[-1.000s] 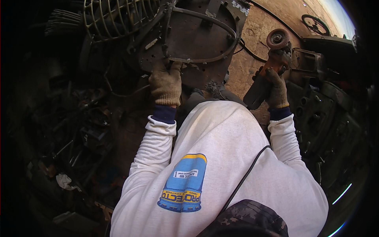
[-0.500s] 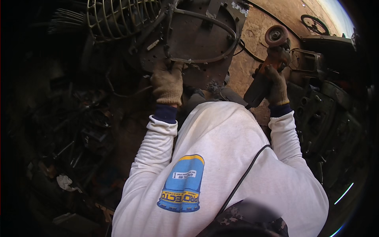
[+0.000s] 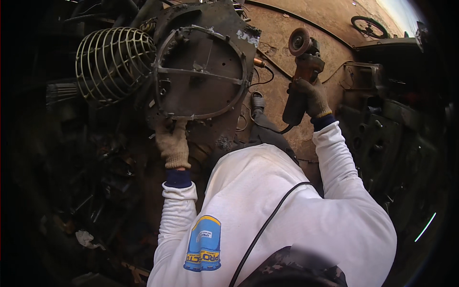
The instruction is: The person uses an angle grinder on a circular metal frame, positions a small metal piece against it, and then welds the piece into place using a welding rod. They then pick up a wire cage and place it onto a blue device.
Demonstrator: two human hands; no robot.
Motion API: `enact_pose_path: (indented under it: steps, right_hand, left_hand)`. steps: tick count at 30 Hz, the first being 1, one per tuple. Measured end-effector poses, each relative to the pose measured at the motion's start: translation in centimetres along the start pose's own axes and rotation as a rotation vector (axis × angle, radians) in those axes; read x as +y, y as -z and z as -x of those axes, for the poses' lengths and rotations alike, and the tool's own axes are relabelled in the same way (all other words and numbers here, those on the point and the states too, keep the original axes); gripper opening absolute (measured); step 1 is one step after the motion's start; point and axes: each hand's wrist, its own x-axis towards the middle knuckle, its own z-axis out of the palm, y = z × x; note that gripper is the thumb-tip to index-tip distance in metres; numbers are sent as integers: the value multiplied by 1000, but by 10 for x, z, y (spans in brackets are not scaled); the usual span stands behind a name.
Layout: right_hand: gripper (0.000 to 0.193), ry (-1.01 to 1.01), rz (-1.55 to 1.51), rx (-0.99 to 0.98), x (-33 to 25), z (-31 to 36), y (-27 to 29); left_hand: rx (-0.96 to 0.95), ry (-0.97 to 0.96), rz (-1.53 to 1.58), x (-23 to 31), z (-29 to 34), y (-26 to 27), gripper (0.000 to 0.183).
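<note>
A flat round metal ring (image 3: 206, 115) with a crossbar (image 3: 205, 74) lies on a dark, worn metal plate (image 3: 217, 131). My left hand (image 3: 173, 146), in a knitted work glove, is closed on the ring's near edge, with its fingertips partly hidden. Away to the right, my right hand (image 3: 315, 98), also gloved, grips the dark body of an angle grinder (image 3: 296, 106). The grinder points upward, its worn disc (image 3: 300, 41) apart from the ring. Whether the disc spins I cannot tell.
A wire cage (image 3: 114, 64) stands left of the ring, near a bundle of thin rods (image 3: 62, 91). A power cord with an orange connector (image 3: 259, 62) runs beside the plate. Dark metal parts (image 3: 377, 138) lie on the right; a wheel (image 3: 369, 27) is farther back.
The view has shifted, so the whole ring and more of the wire cage now show. Both hands appear farther left in the picture; each keeps its hold.
</note>
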Motion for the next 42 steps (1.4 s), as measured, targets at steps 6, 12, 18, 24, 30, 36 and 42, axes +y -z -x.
enact_pose_path:
  steps: [6, 12, 18, 24, 30, 36, 42]
  right_hand:
    - [48, -93, -23, -140, 18, -86, 38]
    - [48, -167, 183, -258, 6, -154, 37]
    - [60, -110, 759, -388, -25, -199, 11]
    - [71, 109, 1117, -203, -28, -275, -34]
    - [73, 348, 1295, -221, -23, -373, -102]
    - [53, 434, 1495, -212, -22, -405, -168]
    - [49, 496, 1553, -182, -19, -403, -205]
  left_hand:
    - [38, 165, 34, 20, 6, 3, 48]
    - [67, 253, -11, 20, 7, 6, 58]
    - [64, 299, -68, 27, 11, 3, 61]
    - [55, 335, -106, 20, 13, 11, 56]
    - [50, 261, -174, -12, 19, 27, 51]
    - [95, 314, -208, -4, 21, 25, 56]
    - [29, 277, -168, 9, 22, 21, 55]
